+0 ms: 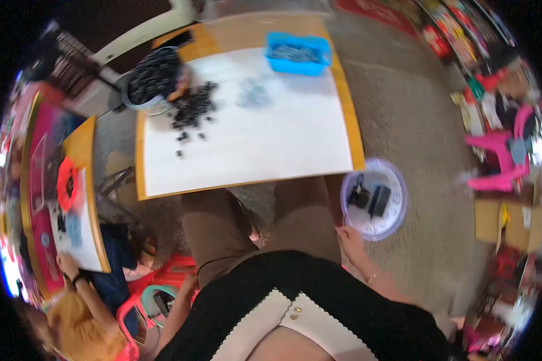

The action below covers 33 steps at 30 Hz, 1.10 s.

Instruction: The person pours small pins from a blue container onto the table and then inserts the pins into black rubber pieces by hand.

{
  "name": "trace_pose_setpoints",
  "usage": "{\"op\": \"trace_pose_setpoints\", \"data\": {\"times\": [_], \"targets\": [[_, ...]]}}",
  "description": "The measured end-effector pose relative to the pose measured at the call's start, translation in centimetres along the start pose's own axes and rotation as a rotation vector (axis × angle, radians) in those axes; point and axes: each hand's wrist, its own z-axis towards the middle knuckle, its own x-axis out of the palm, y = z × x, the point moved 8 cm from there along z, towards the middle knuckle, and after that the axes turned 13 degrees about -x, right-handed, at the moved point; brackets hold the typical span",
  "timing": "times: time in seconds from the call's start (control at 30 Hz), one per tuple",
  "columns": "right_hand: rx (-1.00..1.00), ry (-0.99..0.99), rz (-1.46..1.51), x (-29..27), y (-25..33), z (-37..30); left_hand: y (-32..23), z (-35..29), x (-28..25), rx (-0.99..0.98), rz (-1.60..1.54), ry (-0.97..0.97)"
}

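Note:
My left hand [189, 281] is down beside my left thigh, next to a red plastic seat [173, 271]; its fingers are not clear, so I cannot tell whether it grips the seat. My right hand [349, 239] hangs by my right thigh, close to the near rim of a pale round basin [398, 218]. The fingers there are blurred, and I make out nothing held in them. Inside the basin lie dark blocky objects [379, 201]. On the white-topped table [271, 141] in front, small black pieces [193, 108] spill beside a full bucket [156, 75].
A blue basket [299, 65] of small greyish pieces stands at the table's far right, with a faint clear pile [253, 94] nearby. At the left, another person [81, 316] works at a smaller table with a red bowl [66, 183]. A pink stool [503, 159] and cardboard box [509, 222] stand right.

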Motion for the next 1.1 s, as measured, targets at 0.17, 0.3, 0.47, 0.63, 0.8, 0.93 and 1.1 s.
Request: {"op": "trace_pose_setpoints", "data": {"times": [0.17, 0.3, 0.47, 0.63, 0.8, 0.93, 1.1], "targets": [[0.102, 0.415, -0.391, 3.2, -10.3, -2.7, -3.2, 2.9, 1.4, 0.005, 0.169, 0.157], [-0.016, 0.74, -0.427, 5.0, -10.9, -4.7, -4.5, 2.2, 2.1, -0.05, 0.197, 0.224], [0.118, 0.779, -0.277, 6.0, -18.0, -7.5, -4.8, 4.0, 2.1, -0.123, 0.169, 0.293], [-0.129, 0.809, -0.306, 4.2, -12.1, -5.8, -6.1, 6.0, -0.2, -0.202, 0.085, 0.31], [-0.026, 0.933, -0.314, 4.6, -12.4, -6.2, -8.5, 7.3, -3.7, -0.263, 0.016, 0.333], [0.07, 0.984, -0.326, 1.8, -12.8, -6.2, -9.6, 7.1, -4.9, -0.272, -0.012, 0.36], [0.171, 1.012, -0.367, 0.1, -16.2, -5.5, -12.3, 8.0, -3.8, -0.24, -0.064, 0.394]]}}
